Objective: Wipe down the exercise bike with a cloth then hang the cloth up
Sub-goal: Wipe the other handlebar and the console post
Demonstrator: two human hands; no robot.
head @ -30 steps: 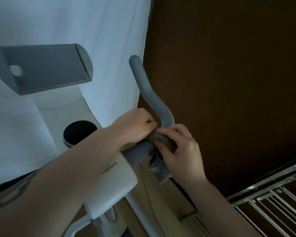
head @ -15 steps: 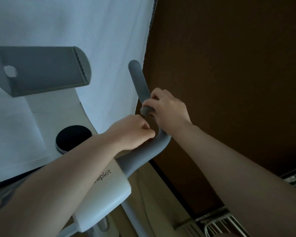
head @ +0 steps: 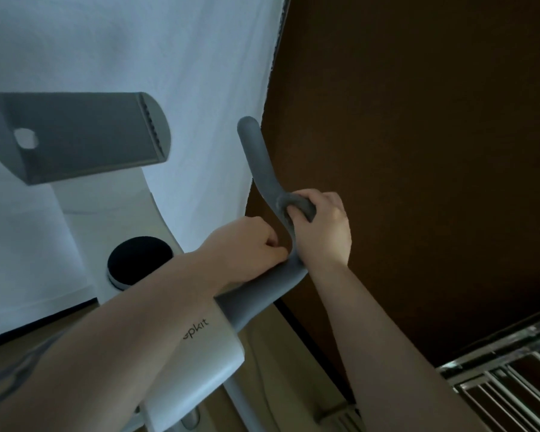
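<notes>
Right hand [head: 323,227] curls around grey cloth [head: 296,204], cloth wrapped round handlebar [head: 262,169] at bend. Left hand [head: 247,247] fisted, pinching cloth end just below, against bar. Handlebar tip free above, close to white sheet [head: 169,57] edge. Dark brown wall [head: 418,151] right of bar. Metal rack [head: 512,378] at lower right corner, well apart from hands. Exercise bike [head: 200,363] white housing under left forearm.

white curtain [head: 169,42] | dark brown wall [head: 418,120] | metal rack [head: 512,378]
</notes>
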